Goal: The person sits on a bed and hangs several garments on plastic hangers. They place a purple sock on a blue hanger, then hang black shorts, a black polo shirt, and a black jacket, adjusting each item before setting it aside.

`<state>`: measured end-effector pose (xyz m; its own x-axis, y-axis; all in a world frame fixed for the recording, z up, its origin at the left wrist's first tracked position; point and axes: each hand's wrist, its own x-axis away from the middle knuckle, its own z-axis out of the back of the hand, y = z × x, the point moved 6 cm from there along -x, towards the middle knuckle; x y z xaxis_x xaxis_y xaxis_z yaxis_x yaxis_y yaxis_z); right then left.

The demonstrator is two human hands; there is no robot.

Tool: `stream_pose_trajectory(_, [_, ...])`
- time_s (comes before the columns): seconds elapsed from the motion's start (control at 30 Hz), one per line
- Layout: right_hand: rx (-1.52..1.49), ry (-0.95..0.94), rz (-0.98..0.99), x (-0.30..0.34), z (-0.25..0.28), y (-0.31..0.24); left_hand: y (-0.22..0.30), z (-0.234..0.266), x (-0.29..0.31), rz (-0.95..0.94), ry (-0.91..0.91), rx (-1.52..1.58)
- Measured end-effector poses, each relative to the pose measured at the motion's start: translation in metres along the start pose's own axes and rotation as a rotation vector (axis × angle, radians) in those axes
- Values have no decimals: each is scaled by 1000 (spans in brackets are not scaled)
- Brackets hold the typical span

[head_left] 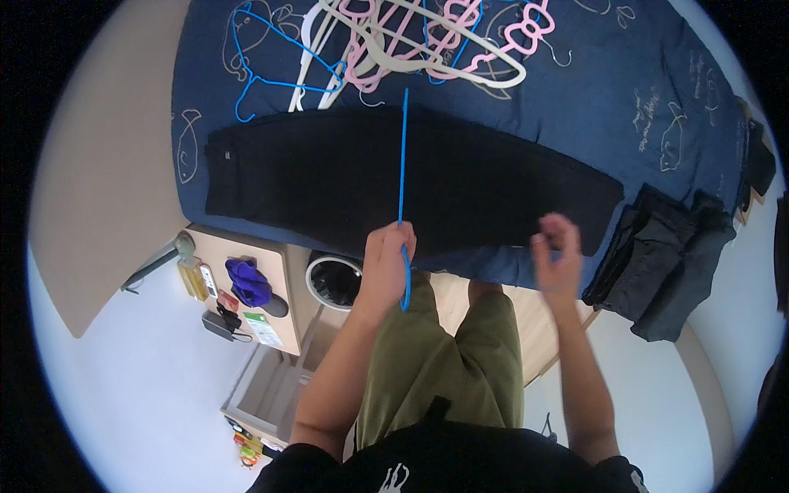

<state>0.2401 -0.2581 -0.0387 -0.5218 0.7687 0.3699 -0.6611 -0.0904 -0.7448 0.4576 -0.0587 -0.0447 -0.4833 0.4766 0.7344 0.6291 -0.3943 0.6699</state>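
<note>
My left hand (383, 264) is closed around a blue clothes hanger (403, 156), which shows edge-on as a thin upright line with its hook end below the fist. Behind it, folded lengthwise, a pair of black trousers (320, 172) lies across the bed, waist to the left and legs to the right. My right hand (560, 259) is by the near edge of the trouser legs. Its fingers are slightly curled and apart, a little blurred, with nothing seen in them; whether it touches the cloth I cannot tell.
Several white, pink and blue hangers (403, 62) lie heaped on the dark blue bedspread (608, 74). Folded dark clothes (657, 255) rest at the bed's right edge. A bedside table (283, 283) at the left carries a purple cloth item (246, 282) and small objects; a round bin (333, 281) stands beside it.
</note>
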Motion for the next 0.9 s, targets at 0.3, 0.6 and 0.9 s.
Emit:
stream_pose_trajectory(0.3, [-360,-448,311,75,-45,-217,125,-9,105,-139,118,-133])
stream_pose_trajectory(0.6, [-375,-340,497,122,29,-336,221,-32,202,-190,-41,186])
stream_pose_trajectory(0.9, [-173,-64,479,129,125,-427,302,-110,258,-496,-309,356])
